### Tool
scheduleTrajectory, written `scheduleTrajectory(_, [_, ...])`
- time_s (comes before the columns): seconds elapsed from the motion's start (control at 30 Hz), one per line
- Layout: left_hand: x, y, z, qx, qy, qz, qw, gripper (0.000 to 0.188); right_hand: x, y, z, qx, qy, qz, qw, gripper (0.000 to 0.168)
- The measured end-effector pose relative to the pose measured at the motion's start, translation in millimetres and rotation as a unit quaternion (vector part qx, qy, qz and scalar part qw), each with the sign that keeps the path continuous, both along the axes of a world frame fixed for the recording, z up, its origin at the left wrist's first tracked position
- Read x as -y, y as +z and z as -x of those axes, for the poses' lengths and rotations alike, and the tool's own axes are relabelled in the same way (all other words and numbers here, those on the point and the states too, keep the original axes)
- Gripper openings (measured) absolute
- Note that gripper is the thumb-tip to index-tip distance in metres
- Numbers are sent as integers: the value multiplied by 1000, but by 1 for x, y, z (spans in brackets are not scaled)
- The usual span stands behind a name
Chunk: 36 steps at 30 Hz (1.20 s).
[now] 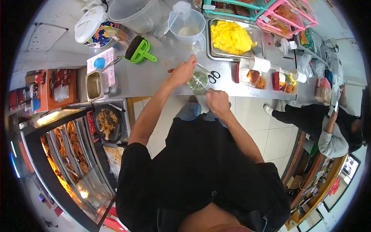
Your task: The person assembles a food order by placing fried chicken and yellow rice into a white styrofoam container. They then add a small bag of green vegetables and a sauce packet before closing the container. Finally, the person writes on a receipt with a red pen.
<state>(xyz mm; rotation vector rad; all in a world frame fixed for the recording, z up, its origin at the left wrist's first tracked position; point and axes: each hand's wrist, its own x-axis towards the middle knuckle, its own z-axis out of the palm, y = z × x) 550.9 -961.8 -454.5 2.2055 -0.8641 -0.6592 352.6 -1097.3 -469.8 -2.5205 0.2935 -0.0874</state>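
A small round container (198, 81) with green contents, seemingly chopped herbs or shredded leaves, sits near the front edge of the steel counter (162, 75). My left hand (185, 69) is at its upper left, fingers closed on a thin pale strip, perhaps plastic film or a tie. Just below and to the right, my right hand (218, 100) pinches the other end of a pale strip at the counter's edge. Whether both strips are one piece is unclear. Black-handled scissors (214, 77) lie right of the container, their blades pointing towards my left hand.
Behind stand a measuring jug (187, 26) and a metal tray (213, 55) of yellow food. A green-handled brush (140, 53) lies left; two boxed meals (255, 78) (285, 81) sit right. A frying pan (108, 121) and heated display (69, 153) are left. A person (327, 124) stands right.
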Motion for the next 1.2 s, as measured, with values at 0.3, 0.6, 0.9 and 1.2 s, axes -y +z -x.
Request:
scheduleTrajectory(0.3, [-12, -22, 6, 101, -12, 113, 988, 21, 6, 6, 16, 4, -43, -50, 998, 34])
scheduleTrajectory(0.6, [-22, 10, 13, -201, 138, 186, 952, 31, -16, 24, -63, -124, 39, -30, 991, 89])
scheduleTrajectory(0.9, [-48, -2, 69, 109, 370, 151, 910, 32, 189, 42, 153, -56, -56, -160, 984, 90])
scheduleTrajectory(1.2, [-81, -105, 239, 187, 388, -208, 878, 27, 563, 15, 234, -55, -367, 94, 924, 29])
